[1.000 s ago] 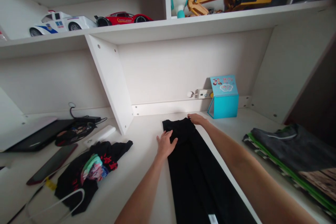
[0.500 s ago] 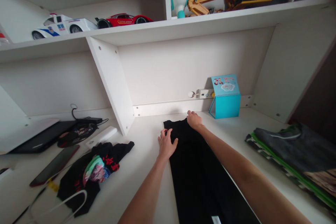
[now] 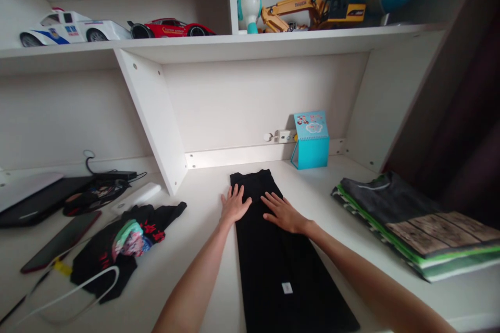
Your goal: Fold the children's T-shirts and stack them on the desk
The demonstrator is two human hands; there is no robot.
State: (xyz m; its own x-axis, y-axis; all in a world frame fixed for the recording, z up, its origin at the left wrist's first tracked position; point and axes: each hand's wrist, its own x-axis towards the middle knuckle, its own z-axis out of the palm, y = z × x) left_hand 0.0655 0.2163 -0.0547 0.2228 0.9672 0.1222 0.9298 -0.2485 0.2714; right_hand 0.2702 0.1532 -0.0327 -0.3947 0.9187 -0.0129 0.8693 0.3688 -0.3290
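Observation:
A long black garment [image 3: 273, 250], folded into a narrow strip, lies on the white desk [image 3: 203, 250] and runs from the back wall toward me. A small white tag shows near its close end. My left hand [image 3: 234, 204] lies flat on the garment's left edge, fingers spread. My right hand [image 3: 282, 213] rests flat on the cloth just to the right of it, fingers stretched out. Neither hand holds anything.
A stack of folded clothes [image 3: 414, 223] sits at the right. A black printed shirt on a white hanger [image 3: 125, 244], a phone [image 3: 58, 242] and a laptop [image 3: 31, 200] lie at the left. A blue box [image 3: 311, 140] stands by the back wall. Toy cars [image 3: 117, 31] and an excavator [image 3: 312, 8] fill the shelf above.
My right hand has come back from the garment's far end and now lies flat beside my left hand. The view has shifted right and pulled back a little.

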